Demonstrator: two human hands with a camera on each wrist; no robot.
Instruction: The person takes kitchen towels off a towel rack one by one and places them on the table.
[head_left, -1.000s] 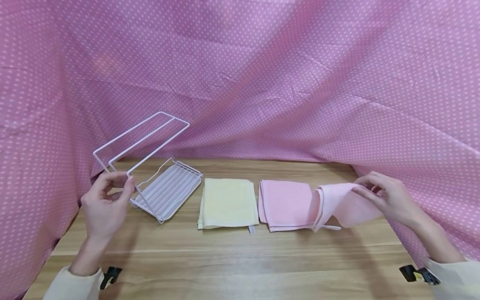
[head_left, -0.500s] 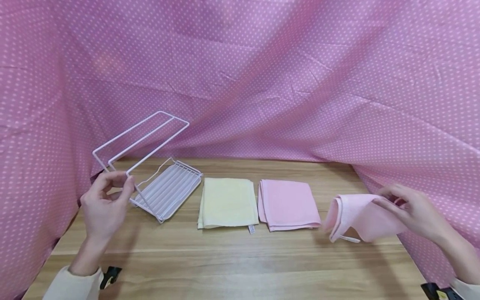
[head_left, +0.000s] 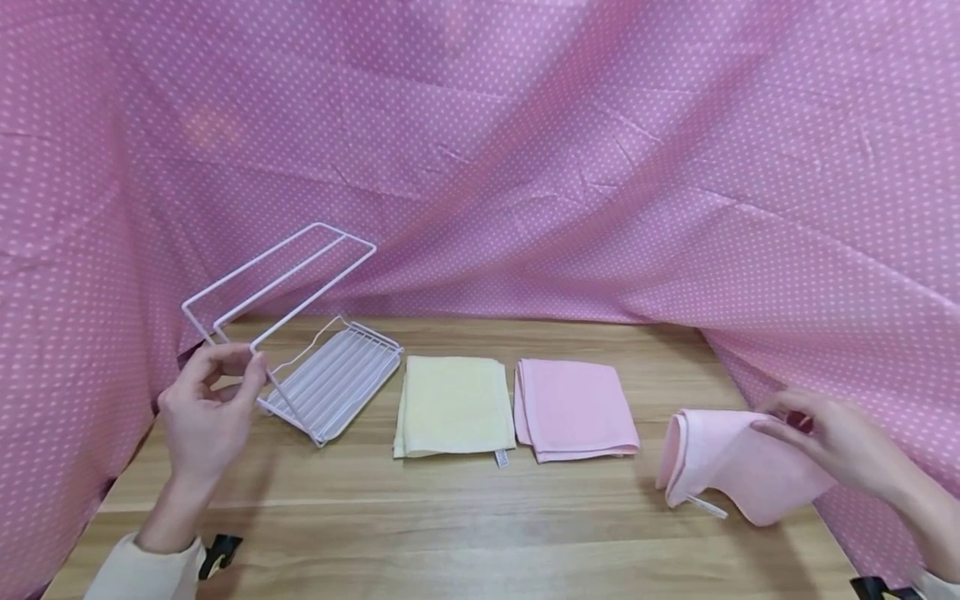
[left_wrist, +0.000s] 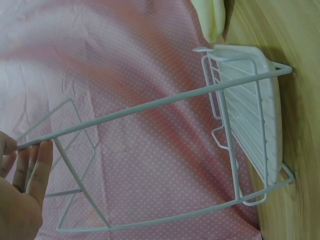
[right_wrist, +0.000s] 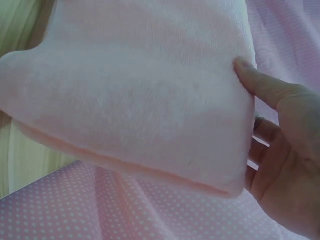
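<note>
My left hand pinches the upper front corner of a white wire rack, which stands on the table at the left. The left wrist view shows thumb and fingers on its rod and a white drip tray at its base. On the right, my right hand pinches the top edge of a folded pink towel, raised with its lower edge drooping and a white tag hanging. In the right wrist view the thumb presses the cloth's near face; some fingers are behind it.
A folded yellow towel and another folded pink towel lie side by side mid-table. A pink polka-dot curtain hangs behind and along both sides of the wooden table.
My right hand has moved right and toward me with the pink towel, away from the other pink towel it overlapped. My left hand stays on the rack.
</note>
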